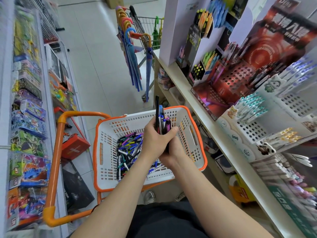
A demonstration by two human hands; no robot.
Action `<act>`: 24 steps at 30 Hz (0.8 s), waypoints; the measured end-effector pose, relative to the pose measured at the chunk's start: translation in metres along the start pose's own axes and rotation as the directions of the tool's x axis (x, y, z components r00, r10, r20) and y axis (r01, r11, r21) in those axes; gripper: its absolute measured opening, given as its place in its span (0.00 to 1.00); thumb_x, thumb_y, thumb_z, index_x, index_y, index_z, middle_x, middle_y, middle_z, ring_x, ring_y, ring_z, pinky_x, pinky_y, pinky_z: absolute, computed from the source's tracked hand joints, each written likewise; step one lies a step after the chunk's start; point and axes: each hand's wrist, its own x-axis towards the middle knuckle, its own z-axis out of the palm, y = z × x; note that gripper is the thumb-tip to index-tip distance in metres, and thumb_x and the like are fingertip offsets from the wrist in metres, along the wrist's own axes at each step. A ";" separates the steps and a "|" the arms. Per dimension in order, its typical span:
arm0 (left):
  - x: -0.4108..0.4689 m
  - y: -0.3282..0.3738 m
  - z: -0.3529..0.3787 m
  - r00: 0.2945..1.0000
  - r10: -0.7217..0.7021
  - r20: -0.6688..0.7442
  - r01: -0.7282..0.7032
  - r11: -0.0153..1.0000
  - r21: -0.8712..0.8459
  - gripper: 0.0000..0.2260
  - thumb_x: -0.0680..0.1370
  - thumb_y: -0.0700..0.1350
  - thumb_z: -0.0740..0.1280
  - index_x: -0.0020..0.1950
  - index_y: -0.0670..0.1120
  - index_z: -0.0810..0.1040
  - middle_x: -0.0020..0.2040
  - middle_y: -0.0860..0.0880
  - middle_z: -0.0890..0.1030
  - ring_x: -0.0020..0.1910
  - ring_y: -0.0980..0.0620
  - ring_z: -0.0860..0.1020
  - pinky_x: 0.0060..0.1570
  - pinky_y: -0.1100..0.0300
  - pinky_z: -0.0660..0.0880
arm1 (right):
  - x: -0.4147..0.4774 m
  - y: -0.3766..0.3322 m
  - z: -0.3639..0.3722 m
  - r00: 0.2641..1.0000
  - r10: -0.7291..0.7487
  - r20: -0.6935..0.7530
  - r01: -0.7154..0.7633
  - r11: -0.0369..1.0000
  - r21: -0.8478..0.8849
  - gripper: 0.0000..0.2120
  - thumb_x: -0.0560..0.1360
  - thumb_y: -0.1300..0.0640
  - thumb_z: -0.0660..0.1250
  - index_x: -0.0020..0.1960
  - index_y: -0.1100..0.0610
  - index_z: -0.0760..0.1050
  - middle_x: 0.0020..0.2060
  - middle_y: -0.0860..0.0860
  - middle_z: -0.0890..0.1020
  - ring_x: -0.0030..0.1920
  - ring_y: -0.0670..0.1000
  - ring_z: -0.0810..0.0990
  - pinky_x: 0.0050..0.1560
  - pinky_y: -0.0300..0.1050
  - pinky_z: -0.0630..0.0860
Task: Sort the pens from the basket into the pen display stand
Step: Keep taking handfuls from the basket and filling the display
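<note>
A white plastic basket with an orange rim sits on an orange trolley in front of me, and a heap of loose pens lies on its bottom. Above that heap I hold an upright bundle of pens, black, blue and purple. My left hand grips the bundle around its middle. My right hand sits just below it, wrapped around the lower ends. On the shelf to the right stand a red perforated pen display stand and a white perforated one, both partly filled.
The orange trolley handle runs along my left. Boxed toys fill the left shelf. A wire cart hung with umbrellas stands ahead in the aisle. The wooden shelf edge lies right of the basket.
</note>
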 end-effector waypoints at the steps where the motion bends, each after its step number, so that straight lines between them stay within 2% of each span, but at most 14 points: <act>1: 0.000 0.002 -0.001 1.000 -0.001 0.001 0.001 1.000 0.008 0.16 0.72 0.47 0.82 0.56 0.57 0.82 0.49 0.60 0.86 0.51 0.67 0.83 0.47 0.73 0.77 | 0.000 0.001 0.001 1.000 -0.006 0.019 0.006 1.000 0.016 0.28 0.68 0.45 0.80 0.65 0.55 0.86 0.64 0.53 0.85 0.64 0.52 0.85 0.59 0.47 0.82; 3: 0.002 0.004 -0.003 1.000 0.009 0.005 -0.009 1.000 0.026 0.15 0.72 0.49 0.83 0.54 0.58 0.82 0.48 0.61 0.86 0.50 0.65 0.84 0.49 0.67 0.79 | -0.001 -0.001 0.004 1.000 -0.016 0.007 0.015 1.000 0.021 0.22 0.71 0.44 0.76 0.62 0.54 0.87 0.60 0.53 0.86 0.61 0.51 0.86 0.59 0.47 0.81; 5: 0.003 0.006 -0.004 1.000 0.021 0.020 -0.022 0.998 0.052 0.16 0.71 0.51 0.83 0.54 0.57 0.82 0.48 0.59 0.87 0.50 0.63 0.84 0.52 0.60 0.82 | -0.004 -0.004 0.007 1.000 -0.026 0.011 0.026 0.998 0.057 0.17 0.74 0.45 0.72 0.54 0.54 0.89 0.53 0.52 0.88 0.54 0.50 0.88 0.52 0.45 0.84; 6: 0.003 0.008 -0.005 0.999 0.029 0.032 -0.031 0.997 0.072 0.16 0.71 0.53 0.83 0.54 0.56 0.82 0.48 0.58 0.87 0.50 0.62 0.84 0.52 0.57 0.83 | -0.005 -0.006 0.009 0.999 -0.025 0.021 0.024 0.998 0.064 0.16 0.75 0.45 0.71 0.54 0.55 0.89 0.52 0.52 0.88 0.53 0.50 0.88 0.51 0.46 0.84; 8: 0.003 0.011 -0.004 0.997 0.050 0.060 -0.056 0.993 0.104 0.16 0.71 0.56 0.82 0.53 0.55 0.83 0.47 0.57 0.87 0.49 0.60 0.85 0.52 0.53 0.84 | -0.008 -0.009 0.012 0.999 -0.030 0.035 0.027 0.998 0.064 0.18 0.76 0.46 0.72 0.59 0.56 0.87 0.53 0.53 0.87 0.55 0.52 0.87 0.54 0.47 0.84; 10: 0.003 0.013 -0.002 0.995 0.070 0.076 -0.078 0.992 0.099 0.16 0.70 0.58 0.82 0.53 0.54 0.83 0.47 0.56 0.87 0.49 0.59 0.85 0.52 0.50 0.84 | -0.011 -0.009 0.017 0.998 -0.040 0.045 0.035 0.994 0.099 0.23 0.73 0.44 0.75 0.63 0.56 0.84 0.54 0.53 0.86 0.56 0.52 0.87 0.55 0.47 0.84; 13: 0.006 0.012 -0.002 0.993 0.082 0.087 -0.092 0.989 0.118 0.22 0.69 0.59 0.82 0.60 0.55 0.82 0.52 0.57 0.86 0.53 0.60 0.84 0.56 0.51 0.84 | -0.012 -0.006 0.022 0.998 -0.065 0.025 0.060 0.986 0.155 0.26 0.73 0.42 0.73 0.64 0.56 0.83 0.54 0.52 0.87 0.53 0.50 0.87 0.52 0.44 0.85; 15: 0.009 0.012 -0.002 0.994 0.078 0.070 -0.088 0.986 0.140 0.21 0.70 0.57 0.82 0.59 0.55 0.82 0.51 0.57 0.86 0.52 0.60 0.84 0.56 0.51 0.83 | -0.009 -0.004 0.024 0.997 -0.077 -0.002 0.077 0.991 0.113 0.29 0.73 0.42 0.76 0.68 0.56 0.81 0.54 0.52 0.86 0.55 0.50 0.87 0.52 0.45 0.84; 17: 0.011 0.013 -0.001 0.998 0.062 0.027 -0.064 0.990 0.123 0.15 0.72 0.55 0.81 0.55 0.54 0.83 0.47 0.56 0.86 0.49 0.61 0.84 0.54 0.51 0.83 | -0.008 -0.007 0.021 0.995 -0.095 -0.033 0.096 0.995 0.022 0.33 0.73 0.42 0.78 0.72 0.57 0.79 0.60 0.54 0.86 0.60 0.51 0.86 0.56 0.47 0.84; 18: 0.012 0.014 -0.001 0.998 0.057 0.007 -0.057 0.993 0.102 0.13 0.73 0.55 0.81 0.53 0.54 0.84 0.46 0.56 0.86 0.48 0.61 0.84 0.53 0.51 0.83 | -0.008 -0.010 0.018 0.992 -0.104 -0.065 0.100 0.993 -0.056 0.29 0.77 0.43 0.74 0.73 0.57 0.79 0.62 0.55 0.85 0.63 0.52 0.85 0.57 0.47 0.84; 19: 0.014 0.015 -0.002 0.999 0.049 -0.005 -0.048 0.996 0.070 0.11 0.74 0.54 0.80 0.53 0.53 0.84 0.46 0.55 0.87 0.47 0.60 0.85 0.53 0.50 0.84 | -0.010 -0.014 0.015 0.989 -0.104 -0.107 0.087 0.984 -0.155 0.24 0.83 0.45 0.68 0.74 0.57 0.78 0.62 0.55 0.86 0.62 0.52 0.85 0.54 0.48 0.85; 21: 0.017 0.014 -0.002 1.000 0.010 -0.002 -0.010 1.000 -0.018 0.09 0.75 0.53 0.79 0.52 0.51 0.85 0.46 0.52 0.88 0.48 0.57 0.87 0.53 0.47 0.85 | -0.017 -0.021 0.008 0.986 -0.109 -0.129 0.063 0.946 -0.318 0.20 0.88 0.49 0.59 0.72 0.58 0.79 0.53 0.55 0.88 0.53 0.51 0.87 0.46 0.49 0.86; 22: 0.018 0.014 -0.002 1.000 -0.017 0.013 0.018 0.998 -0.066 0.09 0.76 0.52 0.79 0.52 0.50 0.85 0.46 0.51 0.88 0.48 0.54 0.87 0.54 0.45 0.84 | -0.021 -0.023 0.006 0.984 -0.126 -0.126 0.068 0.919 -0.388 0.19 0.88 0.50 0.57 0.70 0.59 0.80 0.51 0.55 0.88 0.50 0.51 0.87 0.47 0.52 0.86; 24: 0.017 0.016 -0.001 0.998 -0.053 0.031 0.057 0.985 -0.163 0.08 0.77 0.50 0.79 0.52 0.47 0.86 0.46 0.49 0.89 0.49 0.50 0.88 0.56 0.43 0.84 | -0.031 -0.027 0.004 0.974 -0.202 -0.106 0.116 0.839 -0.532 0.19 0.89 0.49 0.55 0.67 0.56 0.81 0.53 0.57 0.88 0.51 0.54 0.88 0.52 0.57 0.87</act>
